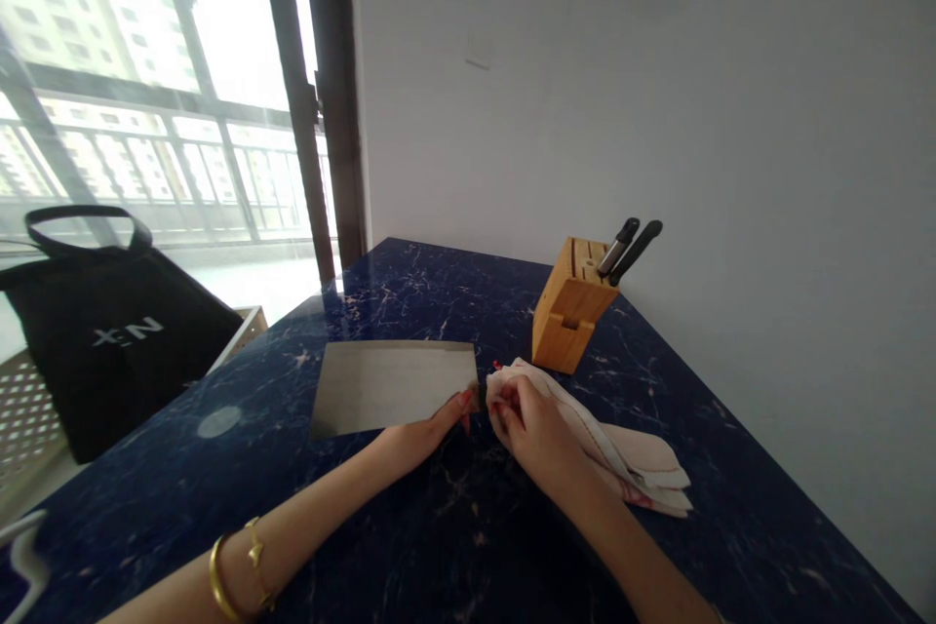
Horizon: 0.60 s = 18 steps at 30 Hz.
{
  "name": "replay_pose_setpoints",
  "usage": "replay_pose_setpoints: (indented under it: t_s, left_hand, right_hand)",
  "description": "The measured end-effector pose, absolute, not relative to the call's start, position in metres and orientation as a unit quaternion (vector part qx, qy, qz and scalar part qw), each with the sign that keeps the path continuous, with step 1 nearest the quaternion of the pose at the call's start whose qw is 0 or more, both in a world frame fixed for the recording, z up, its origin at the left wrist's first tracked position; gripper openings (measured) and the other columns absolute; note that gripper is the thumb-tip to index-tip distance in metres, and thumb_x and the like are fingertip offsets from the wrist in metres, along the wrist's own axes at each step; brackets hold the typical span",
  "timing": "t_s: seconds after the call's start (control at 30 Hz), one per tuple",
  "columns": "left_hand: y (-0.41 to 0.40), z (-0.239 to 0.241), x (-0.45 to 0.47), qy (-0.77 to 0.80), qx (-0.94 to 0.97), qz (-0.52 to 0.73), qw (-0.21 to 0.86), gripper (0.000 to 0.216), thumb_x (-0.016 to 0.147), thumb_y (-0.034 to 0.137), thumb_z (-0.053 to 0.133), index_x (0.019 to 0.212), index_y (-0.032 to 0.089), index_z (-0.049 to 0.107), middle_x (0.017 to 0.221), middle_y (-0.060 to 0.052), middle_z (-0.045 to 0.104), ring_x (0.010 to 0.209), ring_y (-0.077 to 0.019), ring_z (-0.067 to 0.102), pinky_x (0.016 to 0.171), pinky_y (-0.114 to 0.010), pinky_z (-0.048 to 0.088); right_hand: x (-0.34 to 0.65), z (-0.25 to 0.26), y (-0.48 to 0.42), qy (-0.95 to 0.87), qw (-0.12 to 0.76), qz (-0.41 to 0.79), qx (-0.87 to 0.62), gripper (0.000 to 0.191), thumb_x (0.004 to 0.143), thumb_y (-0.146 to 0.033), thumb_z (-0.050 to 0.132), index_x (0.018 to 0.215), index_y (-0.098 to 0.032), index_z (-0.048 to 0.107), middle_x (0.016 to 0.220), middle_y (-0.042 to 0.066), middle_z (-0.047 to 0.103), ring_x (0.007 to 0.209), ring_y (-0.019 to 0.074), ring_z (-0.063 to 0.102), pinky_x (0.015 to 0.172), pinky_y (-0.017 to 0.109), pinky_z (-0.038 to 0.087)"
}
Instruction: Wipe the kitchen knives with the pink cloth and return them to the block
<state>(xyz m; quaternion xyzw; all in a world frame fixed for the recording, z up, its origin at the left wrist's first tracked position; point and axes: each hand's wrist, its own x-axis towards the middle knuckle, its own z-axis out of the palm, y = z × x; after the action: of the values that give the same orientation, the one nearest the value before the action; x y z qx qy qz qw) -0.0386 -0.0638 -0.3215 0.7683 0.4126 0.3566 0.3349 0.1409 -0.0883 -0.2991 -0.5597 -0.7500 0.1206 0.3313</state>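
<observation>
Both arms are in from the bottom edge, bare forearms angling toward each other and meeting at mid-frame. Now the left hand [420, 434] lies low, palm down, wrist straight, fingers stretched forward and pressed together, red-nailed fingertips [465, 400] pointing right; whether the thumb pinches underneath can't be told. And the right hand [530, 424] sits just beside it, almost touching, knuckles up, fingers curled tight into a closed grip, wrist slightly bent, forearm running back to the lower right.

Broad grey cleaver [395, 385] lying flat, cream red-stitched cloth [629, 458] bunched at its handle end, trailing right
</observation>
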Motion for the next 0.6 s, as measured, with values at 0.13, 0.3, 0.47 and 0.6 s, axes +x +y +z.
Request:
replay_pose_setpoints:
  t_s: [0.13, 0.3, 0.47, 0.6]
  left_hand:
    - [-0.067, -0.319, -0.039, 0.433, 0.745, 0.351, 0.367, 0.042, 0.088, 0.045, 0.032, 0.065, 0.02, 0.058, 0.072, 0.001, 0.062, 0.072, -0.0153, 0.057, 0.081, -0.027, 0.043]
    - [-0.064, -0.323, -0.039, 0.434, 0.751, 0.345, 0.359, 0.044, 0.088, 0.045, 0.032, 0.064, 0.02, 0.059, 0.07, 0.0, 0.061, 0.072, -0.0155, 0.057, 0.08, -0.028, 0.043]
    - [-0.063, -0.325, -0.039, 0.409, 0.766, 0.361, 0.34, 0.041, 0.088, 0.044, 0.033, 0.066, 0.02, 0.058, 0.071, 0.0, 0.061, 0.071, -0.0145, 0.056, 0.079, -0.026, 0.043]
    - [-0.067, -0.322, -0.038, 0.415, 0.765, 0.356, 0.339, 0.043, 0.088, 0.044, 0.03, 0.065, 0.02, 0.057, 0.071, 0.0, 0.061, 0.071, -0.0149, 0.056, 0.08, -0.027, 0.044]
  right_hand:
    - [0.146, -0.299, -0.085, -0.736, 0.321, 0.118, -0.584, 0.012, 0.078, -0.013, 0.041, 0.085, -0.018, 0.049, 0.086, 0.008, 0.061, 0.084, 0.0201, 0.057, 0.077, 0.034, 0.043]
    - [0.147, -0.299, -0.086, -0.75, 0.323, 0.113, -0.565, 0.014, 0.075, -0.011, 0.041, 0.083, -0.02, 0.049, 0.083, 0.005, 0.06, 0.08, 0.0184, 0.057, 0.076, 0.034, 0.043]
    - [0.139, -0.301, -0.086, -0.753, 0.365, 0.116, -0.534, 0.011, 0.078, -0.012, 0.042, 0.082, -0.02, 0.048, 0.086, 0.006, 0.061, 0.084, 0.0178, 0.056, 0.081, 0.033, 0.042]
    - [0.144, -0.298, -0.084, -0.732, 0.351, 0.103, -0.574, 0.005, 0.079, -0.017, 0.043, 0.08, -0.02, 0.048, 0.082, 0.007, 0.06, 0.083, 0.0199, 0.057, 0.078, 0.034, 0.042]
